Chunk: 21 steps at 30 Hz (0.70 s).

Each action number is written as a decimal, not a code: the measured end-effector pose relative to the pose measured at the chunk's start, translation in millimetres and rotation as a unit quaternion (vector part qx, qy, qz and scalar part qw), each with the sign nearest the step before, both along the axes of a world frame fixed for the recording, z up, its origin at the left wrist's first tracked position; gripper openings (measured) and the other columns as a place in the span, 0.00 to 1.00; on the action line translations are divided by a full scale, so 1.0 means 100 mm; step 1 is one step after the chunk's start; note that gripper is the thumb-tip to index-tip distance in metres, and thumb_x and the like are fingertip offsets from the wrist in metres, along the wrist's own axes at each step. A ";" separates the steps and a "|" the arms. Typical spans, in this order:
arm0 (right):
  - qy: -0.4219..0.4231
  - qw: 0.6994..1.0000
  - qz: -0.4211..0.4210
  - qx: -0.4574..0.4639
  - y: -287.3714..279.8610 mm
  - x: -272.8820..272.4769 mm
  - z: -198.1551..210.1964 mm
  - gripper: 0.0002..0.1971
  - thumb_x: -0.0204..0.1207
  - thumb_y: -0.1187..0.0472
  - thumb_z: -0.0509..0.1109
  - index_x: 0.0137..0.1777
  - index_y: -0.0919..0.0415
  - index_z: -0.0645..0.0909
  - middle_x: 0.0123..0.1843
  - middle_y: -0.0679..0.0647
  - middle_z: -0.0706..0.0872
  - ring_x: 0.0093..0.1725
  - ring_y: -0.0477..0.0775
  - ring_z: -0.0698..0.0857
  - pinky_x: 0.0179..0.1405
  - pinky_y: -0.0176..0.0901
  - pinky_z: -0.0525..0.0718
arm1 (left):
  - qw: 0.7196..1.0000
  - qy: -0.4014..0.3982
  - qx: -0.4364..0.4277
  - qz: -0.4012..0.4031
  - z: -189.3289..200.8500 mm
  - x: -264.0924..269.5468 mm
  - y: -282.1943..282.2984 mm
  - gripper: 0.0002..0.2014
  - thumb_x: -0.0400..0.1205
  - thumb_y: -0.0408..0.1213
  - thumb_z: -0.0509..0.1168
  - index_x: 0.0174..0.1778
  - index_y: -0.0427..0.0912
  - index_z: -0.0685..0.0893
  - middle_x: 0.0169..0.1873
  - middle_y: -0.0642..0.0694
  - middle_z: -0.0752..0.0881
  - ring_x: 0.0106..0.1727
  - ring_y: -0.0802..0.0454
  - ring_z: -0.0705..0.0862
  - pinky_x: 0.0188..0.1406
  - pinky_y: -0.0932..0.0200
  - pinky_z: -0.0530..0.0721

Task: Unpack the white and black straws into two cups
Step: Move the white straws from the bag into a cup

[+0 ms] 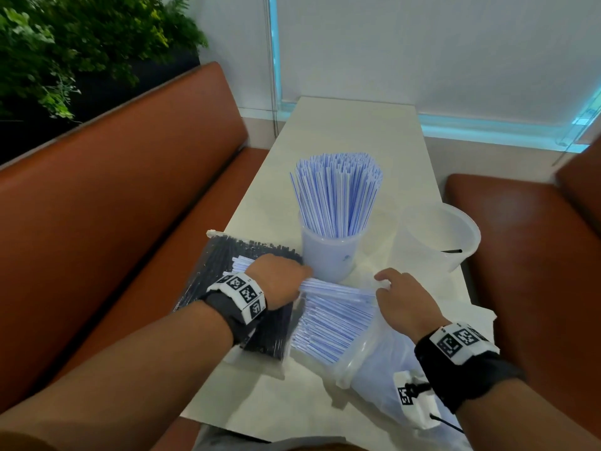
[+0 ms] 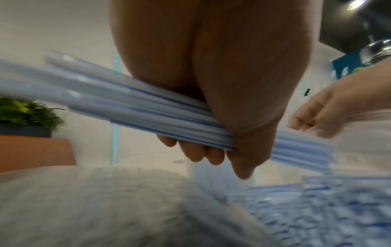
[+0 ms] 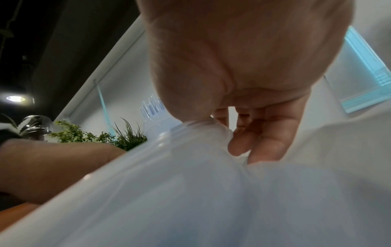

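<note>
I see left hand (image 1: 280,278) clenched on a white straw bundle (image 1: 338,288) lying crosswise, cup (image 1: 328,255) just ahead of it; right hand (image 1: 401,297) pinches the bag (image 1: 374,362) mouth.

A pale, narrow counter (image 1: 351,131) runs between two brown bench seats. Near its middle stands a translucent cup (image 1: 328,255) packed with upright white straws (blue-striped). Just right of that cup stands a second translucent cup (image 1: 439,236) — a single black straw inside. Left of the full cup lies a bag of black straws (image 1: 221,278); just in front of it, a clear bag of white straws (image 1: 338,327), mouth open.
</note>
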State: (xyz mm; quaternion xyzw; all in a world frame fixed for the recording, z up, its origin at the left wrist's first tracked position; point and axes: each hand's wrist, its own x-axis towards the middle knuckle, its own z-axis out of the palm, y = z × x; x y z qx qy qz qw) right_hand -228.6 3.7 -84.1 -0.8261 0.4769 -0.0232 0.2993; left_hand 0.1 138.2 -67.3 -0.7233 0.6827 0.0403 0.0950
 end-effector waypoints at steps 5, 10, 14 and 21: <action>0.047 0.998 0.006 -0.049 0.00 0.00 0.00 0.18 0.87 0.49 0.52 0.68 0.48 0.79 0.60 0.54 0.81 0.52 0.57 0.80 0.54 0.49 0.79 | 0.998 0.010 -0.036 0.040 -0.03 0.35 0.19 0.06 0.84 0.45 0.61 0.55 0.53 0.72 0.47 0.51 0.82 0.47 0.45 0.84 0.40 0.50 0.80; -0.297 0.951 -0.054 -0.066 0.09 0.16 0.33 0.24 0.84 0.41 0.50 0.57 0.54 0.83 0.51 0.46 0.86 0.57 0.55 0.82 0.59 0.51 0.76 | 0.993 0.042 -0.103 0.031 -0.01 0.24 0.16 0.11 0.84 0.45 0.62 0.61 0.50 0.76 0.51 0.49 0.85 0.48 0.44 0.86 0.42 0.48 0.85; -0.410 0.897 -0.102 0.133 0.21 0.29 0.48 0.21 0.89 0.48 0.58 0.57 0.60 0.89 0.57 0.57 0.91 0.59 0.53 0.89 0.63 0.50 0.85 | 0.985 0.075 -0.155 0.005 0.06 -0.01 0.01 0.14 0.81 0.44 0.67 0.62 0.48 0.76 0.49 0.47 0.85 0.45 0.44 0.85 0.37 0.51 0.84; -0.410 0.900 -0.064 0.133 0.21 0.29 0.49 0.16 0.87 0.57 0.62 0.48 0.60 0.91 0.49 0.55 0.93 0.56 0.54 0.90 0.60 0.56 0.86 | 0.975 0.100 -0.198 -0.006 0.18 -0.37 -0.12 0.14 0.81 0.45 0.65 0.62 0.50 0.77 0.45 0.49 0.84 0.42 0.45 0.84 0.32 0.54 0.77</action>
